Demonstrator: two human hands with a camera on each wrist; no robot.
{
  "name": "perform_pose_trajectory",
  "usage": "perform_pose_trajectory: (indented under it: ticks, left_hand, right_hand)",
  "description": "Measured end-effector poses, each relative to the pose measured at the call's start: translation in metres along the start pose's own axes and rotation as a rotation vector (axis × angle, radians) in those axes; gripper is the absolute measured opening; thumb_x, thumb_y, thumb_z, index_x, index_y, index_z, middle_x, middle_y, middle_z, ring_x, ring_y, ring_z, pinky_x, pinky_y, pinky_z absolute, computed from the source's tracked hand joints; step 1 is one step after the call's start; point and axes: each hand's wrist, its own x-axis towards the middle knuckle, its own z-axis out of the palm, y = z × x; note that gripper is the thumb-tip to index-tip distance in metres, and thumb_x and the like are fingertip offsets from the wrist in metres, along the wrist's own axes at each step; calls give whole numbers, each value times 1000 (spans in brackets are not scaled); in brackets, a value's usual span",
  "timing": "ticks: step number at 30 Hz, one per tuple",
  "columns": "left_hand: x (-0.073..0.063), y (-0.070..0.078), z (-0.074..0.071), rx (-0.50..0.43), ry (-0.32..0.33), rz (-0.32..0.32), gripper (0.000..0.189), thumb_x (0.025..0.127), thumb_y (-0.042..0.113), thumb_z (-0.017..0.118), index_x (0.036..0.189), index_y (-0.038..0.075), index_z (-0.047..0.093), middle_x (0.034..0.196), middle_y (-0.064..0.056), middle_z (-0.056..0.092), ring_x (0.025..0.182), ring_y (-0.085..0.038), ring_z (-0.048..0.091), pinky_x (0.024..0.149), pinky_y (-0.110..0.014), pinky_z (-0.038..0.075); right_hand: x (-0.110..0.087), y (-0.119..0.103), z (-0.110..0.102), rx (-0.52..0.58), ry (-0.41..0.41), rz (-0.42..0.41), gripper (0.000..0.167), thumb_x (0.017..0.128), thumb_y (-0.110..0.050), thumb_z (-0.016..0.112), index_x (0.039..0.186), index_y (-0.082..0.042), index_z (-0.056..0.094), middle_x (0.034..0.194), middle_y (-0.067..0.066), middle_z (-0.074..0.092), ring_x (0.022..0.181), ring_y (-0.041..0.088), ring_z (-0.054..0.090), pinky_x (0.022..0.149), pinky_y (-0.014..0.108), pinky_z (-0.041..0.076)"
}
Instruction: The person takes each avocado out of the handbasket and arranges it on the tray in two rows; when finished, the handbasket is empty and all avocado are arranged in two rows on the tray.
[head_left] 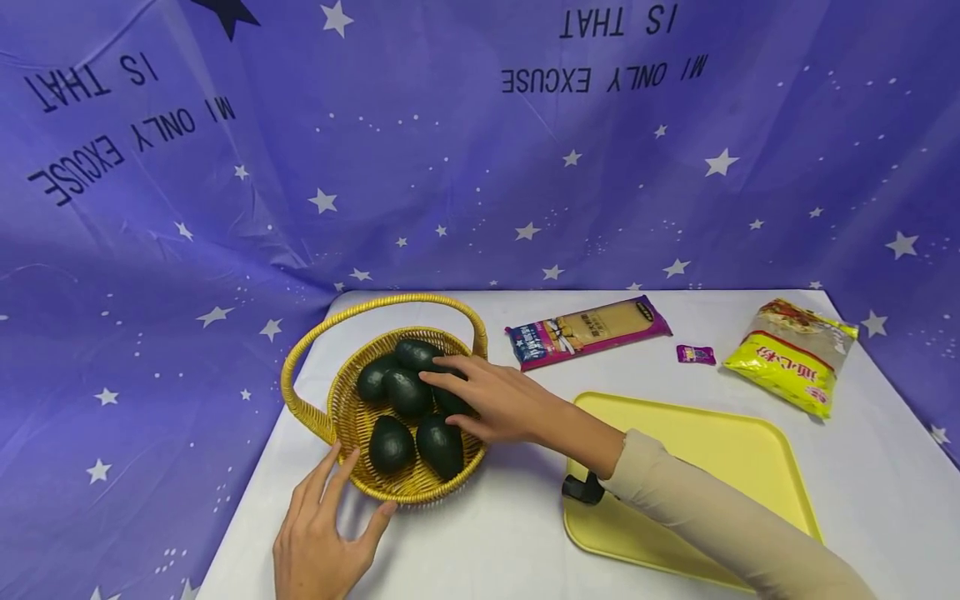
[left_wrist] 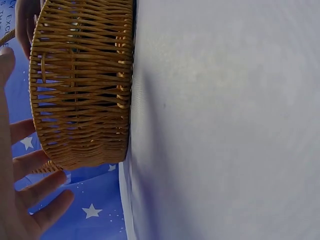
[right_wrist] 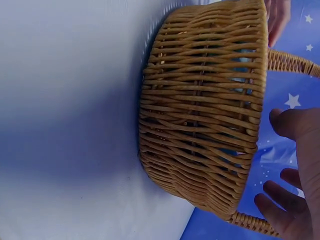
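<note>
A yellow wicker basket (head_left: 341,417) with a tall arched handle stands at the table's left side. Several dark green avocados (head_left: 407,392) lie inside it. My right hand (head_left: 487,396) reaches over the basket's right rim, fingers extended above the avocados; one avocado (head_left: 450,402) is partly hidden beneath it. Whether the fingertips touch any fruit, I cannot tell. At the near left rim, my left hand (head_left: 318,521) has its fingers spread beside the wicker. The left wrist view shows these fingers (left_wrist: 42,187) straight and apart. In the right wrist view, the basket wall (right_wrist: 205,105) hides the avocados.
Right of the basket lies a yellow tray (head_left: 720,450), partly covered by my right sleeve (head_left: 712,517). Behind it are a purple-edged noodle packet (head_left: 592,332), a small purple packet (head_left: 696,354) and a yellow bag (head_left: 791,358). A starry blue-purple cloth (head_left: 465,167) hangs behind the white table.
</note>
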Motion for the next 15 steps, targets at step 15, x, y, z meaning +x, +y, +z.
perform_pose_trajectory:
  ticks: [15]
  left_hand:
    - [0,0,2,23,32,-44,72,72,50,97,132,16,77,157,-2,60,131,-36,62,82,-66,60]
  right_hand:
    - [20,-5,10,-27,-96,51,74,101,-25,79,164,-16,42,162,17,46,146,32,52,97,43,63]
